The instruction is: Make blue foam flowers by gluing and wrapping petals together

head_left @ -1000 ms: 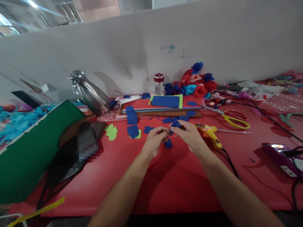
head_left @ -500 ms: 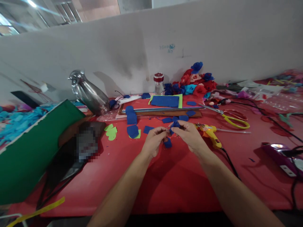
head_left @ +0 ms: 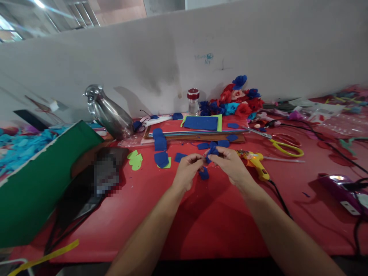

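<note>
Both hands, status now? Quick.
Left hand: fingertips closed in a pinch beside the blue piece; what they grip is too small to tell.
Right hand: closed, holding the blue piece between thumb and fingers.

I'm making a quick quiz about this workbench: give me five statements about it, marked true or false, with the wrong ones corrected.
1. The right hand holds a blue piece. True.
2. The yellow glue gun lies to the right of the right hand. True.
3. The left hand is on the glue gun. False: it is close by the blue piece.
4. The scissors have two green handles. False: one handle is yellow and the other red.
5. The clear jar has a blue lid. False: the lid is red.
</note>
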